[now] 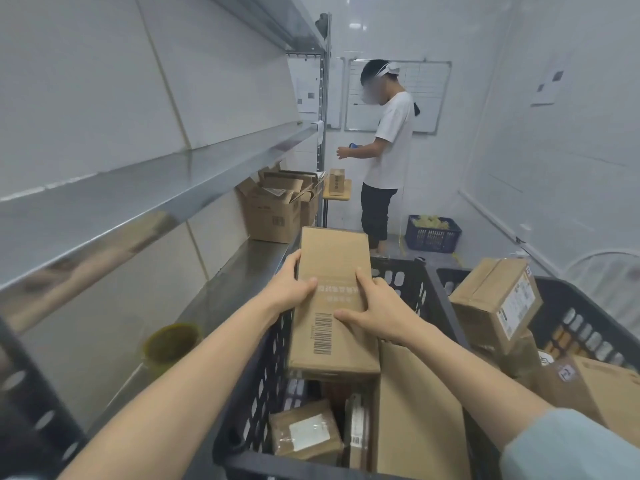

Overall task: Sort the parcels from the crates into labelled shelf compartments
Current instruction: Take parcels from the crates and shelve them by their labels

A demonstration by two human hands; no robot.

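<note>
- The left hand (289, 289) is gripping the left edge of a long cardboard box (332, 258), thumb lying on the top face and fingers wrapping behind.
- The right hand (377, 310) is clasping the same box at its right edge, with the thumb and one finger pressing on the printed face, just beside the barcode.
- The long cardboard box is being held over the dark crate (273, 341), tilting away from the person, its far end reaching above the crate's rim.
- Inside that crate a small brown parcel (306, 427) with a white label is lying at the bottom, beside a tall flat carton (415, 410).
- A second crate (588, 330) is standing to the right, holding a taped box (495, 303) that is sitting tilted.
- The steel shelf (249, 258) is running along the left, carrying open cartons (273, 209) at its far end and a yellowish tub (171, 344) nearer.
- Another person (388, 147) is standing at the far wall, near a blue basket (433, 233) on the floor.
</note>
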